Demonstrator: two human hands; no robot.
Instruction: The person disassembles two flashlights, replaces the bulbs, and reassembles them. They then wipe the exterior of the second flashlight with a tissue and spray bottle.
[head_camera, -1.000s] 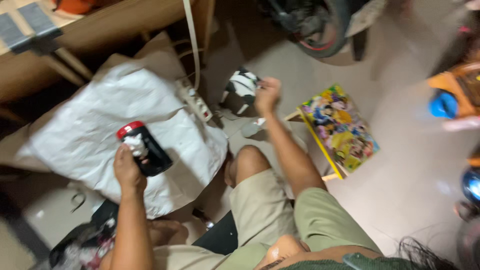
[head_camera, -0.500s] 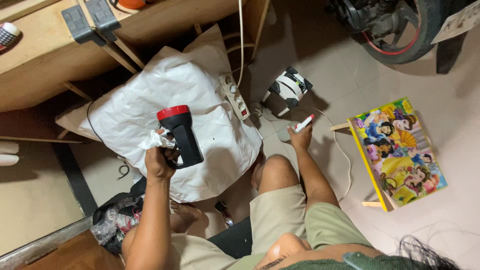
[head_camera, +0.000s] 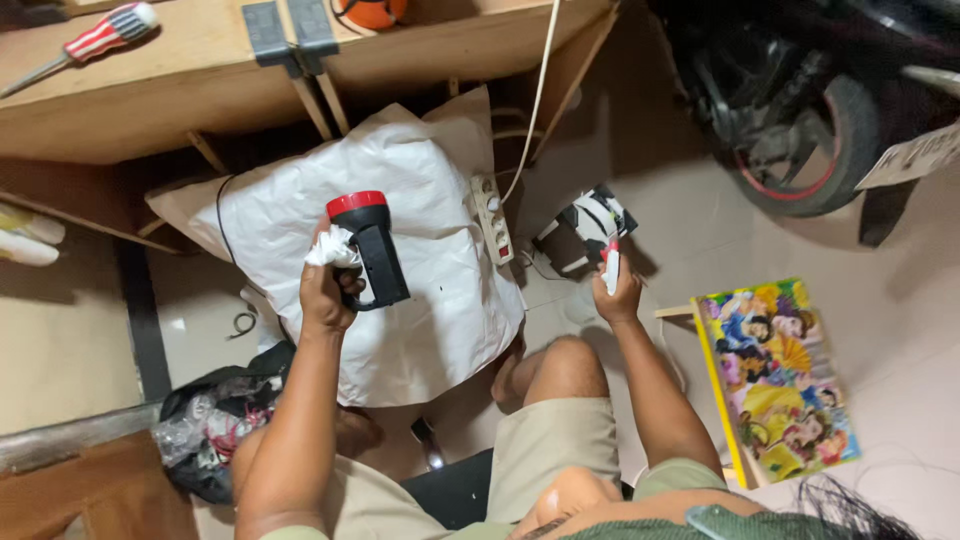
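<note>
Both hands closed: torch (head_camera: 372, 250), marker (head_camera: 611, 262).

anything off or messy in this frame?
Some clutter. A screwdriver lies loose on the wooden bench. The white sheet on the floor is crumpled. A bag of odds and ends slumps by the left hand, which grips a black flashlight. No spill visible.
</note>
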